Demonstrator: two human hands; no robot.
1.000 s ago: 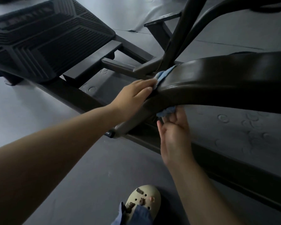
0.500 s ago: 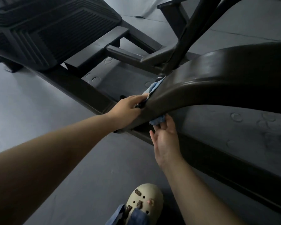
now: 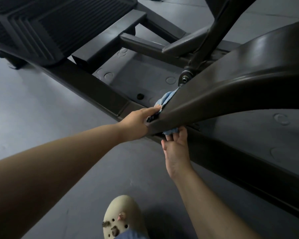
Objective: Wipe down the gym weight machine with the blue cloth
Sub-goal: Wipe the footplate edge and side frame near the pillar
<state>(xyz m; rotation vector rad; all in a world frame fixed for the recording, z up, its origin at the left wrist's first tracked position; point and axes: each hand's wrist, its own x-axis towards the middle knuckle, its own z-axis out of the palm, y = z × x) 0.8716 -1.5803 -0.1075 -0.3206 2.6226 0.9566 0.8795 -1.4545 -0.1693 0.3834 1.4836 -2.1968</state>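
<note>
A person bends over a dark gym weight machine [image 3: 240,94], both bare arms reaching in from the bottom of the frame toward a curved, glossy arm of the machine at centre right. The blue cloth [image 3: 166,100] is wrapped around the narrow lower end of that arm. One bunch shows above the arm at frame centre, another peeks out just below it.

The left hand [image 3: 138,120] has its fingers curled over the cloth on the upper side, pinning it against the arm. The right hand [image 3: 177,149] reaches up from beneath, fingertips pinching the lower end of the cloth.

The cloth looks soft, light and limp — likely to bunch and slip unless both ends stay held taut. The machine looks rigid and heavy, its smooth surface probably slick.

Compared with a moment earlier, both hands and the cloth have slid further down the arm toward its tip, and a bolt [image 3: 185,78] at the pivot now shows above the cloth. A beige clog [image 3: 123,219] stands on the grey floor [image 3: 41,109] at bottom centre.
</note>
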